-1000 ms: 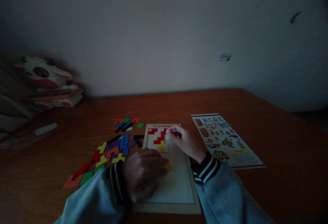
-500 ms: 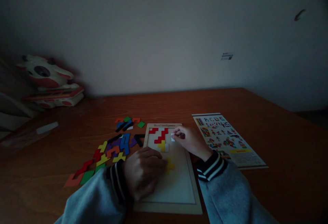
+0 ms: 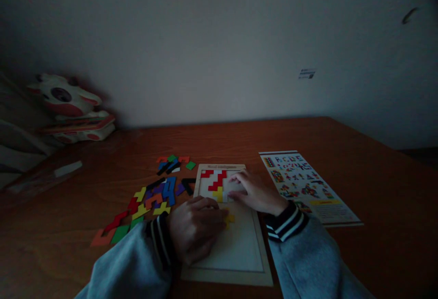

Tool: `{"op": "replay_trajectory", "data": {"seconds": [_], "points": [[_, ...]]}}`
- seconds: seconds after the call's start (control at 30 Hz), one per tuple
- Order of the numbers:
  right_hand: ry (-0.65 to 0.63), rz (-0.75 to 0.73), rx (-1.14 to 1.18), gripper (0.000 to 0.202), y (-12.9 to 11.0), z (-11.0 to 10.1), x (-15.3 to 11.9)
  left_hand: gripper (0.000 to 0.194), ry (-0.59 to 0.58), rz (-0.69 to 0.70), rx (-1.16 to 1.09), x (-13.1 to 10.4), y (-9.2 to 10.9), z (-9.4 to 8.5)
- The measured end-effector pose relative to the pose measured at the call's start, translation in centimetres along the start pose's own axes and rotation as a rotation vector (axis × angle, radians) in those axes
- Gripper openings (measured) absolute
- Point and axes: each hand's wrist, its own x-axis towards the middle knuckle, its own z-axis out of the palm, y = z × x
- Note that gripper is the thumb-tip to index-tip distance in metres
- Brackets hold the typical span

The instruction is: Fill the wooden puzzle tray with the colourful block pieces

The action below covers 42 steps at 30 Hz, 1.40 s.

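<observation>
A pale wooden puzzle tray (image 3: pixel 239 262) lies before me, with red pieces (image 3: pixel 217 181) and a yellow piece (image 3: pixel 218 194) set in its far part. My left hand (image 3: pixel 198 230) is over the tray's left side, its fingers curled and closed at the edge of a blurred yellow puzzle piece (image 3: pixel 229 219). The fingertips overlap this piece and partly cover it. My right hand (image 3: pixel 255 191) rests at the tray's right side beside the red pieces, thumb and index finger apart. Between them I make out no piece.
Loose coloured puzzle pieces (image 3: pixel 140 211) spread over the table left of the tray. On the right lies a printed pattern sheet (image 3: pixel 308 185). A cow-shaped toy (image 3: pixel 75 107) stands at the back left, near the wall. A pale strip (image 3: pixel 68 168) lies on the table's left.
My right thumb and index finger, earlier pinching a small white piece, have parted. The left hand keeps its place by the yellow piece. The whole view has shifted slightly.
</observation>
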Motion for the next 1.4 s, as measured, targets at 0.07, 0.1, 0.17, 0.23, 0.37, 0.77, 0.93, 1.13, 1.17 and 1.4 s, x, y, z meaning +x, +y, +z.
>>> {"op": "replay_trajectory", "data": {"seconds": [0.07,0.1,0.17,0.23,0.37,0.77,0.93,1.13,1.17,1.4], "points": [[-0.035,0.002,-0.030,0.034,0.01,-0.01,-0.13,0.037,0.000,0.005,-0.001,-0.02,0.00,0.02],[-0.050,0.004,-0.034,0.034,0.01,-0.01,-0.17,0.037,0.000,0.004,-0.004,-0.06,-0.02,0.07],[-0.066,0.006,-0.035,0.034,0.00,0.00,-0.22,0.038,-0.003,-0.009,-0.012,-0.18,-0.10,0.22],[-0.068,0.010,-0.037,0.035,-0.07,-0.02,-0.26,0.040,-0.005,-0.026,-0.025,-0.29,-0.19,0.36],[-0.079,0.020,-0.041,0.037,-0.41,-0.17,-0.34,0.043,-0.004,-0.039,-0.042,-0.40,-0.28,0.43],[-0.094,0.028,-0.048,0.040,-0.58,-0.18,-0.37,0.041,0.015,-0.058,-0.021,-0.71,-0.43,0.49],[-0.088,0.031,-0.056,0.041,-0.62,-0.12,-0.40,0.042,0.012,-0.069,-0.040,-0.77,-0.53,0.45],[-0.096,0.025,-0.072,0.042,-0.56,-0.06,-0.39,0.043,0.010,-0.069,-0.037,-0.62,-0.40,0.32],[-0.099,0.028,-0.075,0.042,-0.58,-0.07,-0.40,0.043,0.010,-0.071,-0.031,-0.62,-0.37,0.34],[-0.067,0.012,-0.059,0.035,-0.63,-0.16,-0.29,0.038,0.116,-0.097,0.047,-0.77,-0.80,0.23]]}}
